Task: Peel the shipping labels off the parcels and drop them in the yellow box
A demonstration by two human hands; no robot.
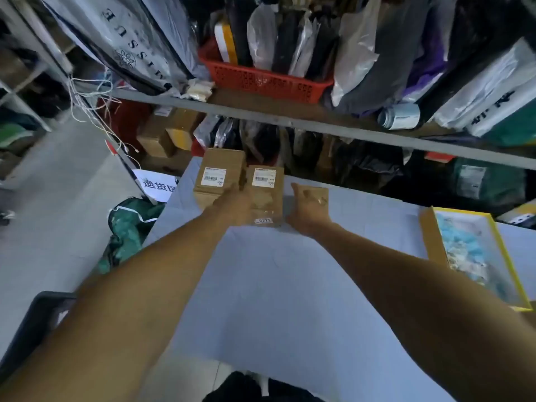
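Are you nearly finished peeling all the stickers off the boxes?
Not yet. The yellow box already holds a heap of peeled labels. The left hand and right hand are reaching around the middle parcel; the grip is too blurred to judge. Its label and the left parcel's label are still stuck on.

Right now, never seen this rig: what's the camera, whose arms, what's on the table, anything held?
There is one picture only, from a wide-angle camera worn on a person's head, looking forward and down. No robot: the two bare arms are the person's own. The left hand and right hand reach to either side of a middle parcel on the blue-covered table; motion blur hides whether they grip it. That parcel and the left parcel carry white shipping labels. A third parcel sits behind the right hand. The yellow box, at the right, holds what look like peeled labels. Shelves of bags stand behind.
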